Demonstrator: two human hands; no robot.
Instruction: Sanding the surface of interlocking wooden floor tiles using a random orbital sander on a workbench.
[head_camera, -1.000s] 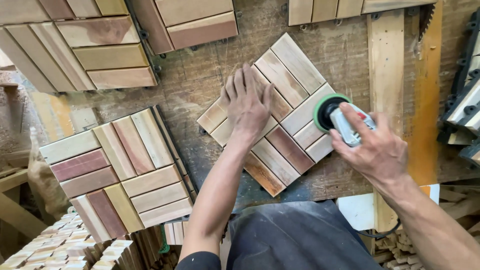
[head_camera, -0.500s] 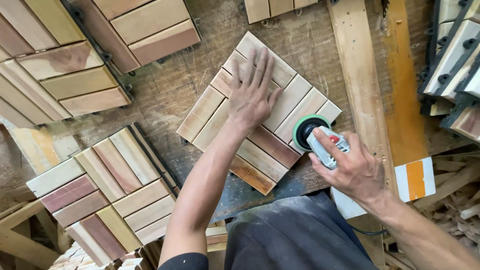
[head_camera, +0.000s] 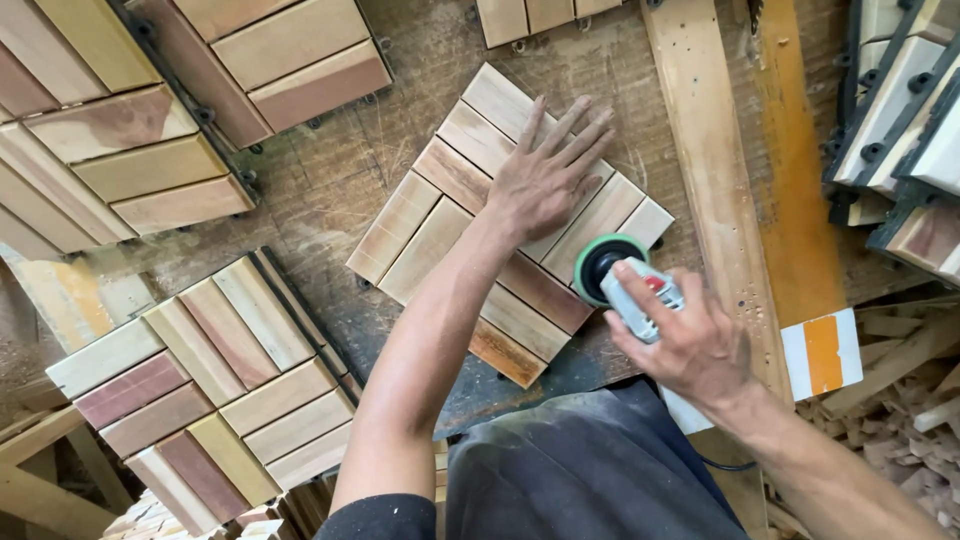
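The tile (head_camera: 480, 225), a square of wooden slats set in 4 blocks, lies at an angle on the dusty bench (head_camera: 330, 170), in the middle of the view. The left hand (head_camera: 545, 180) rests flat on its upper slats, fingers spread, palm down, gripping nothing. The right hand (head_camera: 690, 340) is wrapped around the grey body of a sander (head_camera: 625, 280), whose round green-rimmed pad sits on the tile's right corner, just beside the left wrist. A plank (head_camera: 715, 180) runs down the bench just right of the tile, with an orange strip (head_camera: 800, 190) alongside it. More slatted tiles lie around: 1 stack (head_camera: 200, 380) at lower left, near the left elbow, another (head_camera: 110, 150) at upper left, and 1 more (head_camera: 290, 50) at the top. Black-backed tiles (head_camera: 900, 130) stand on edge at far right. Wood offcuts (head_camera: 900, 430) pile up at lower right.
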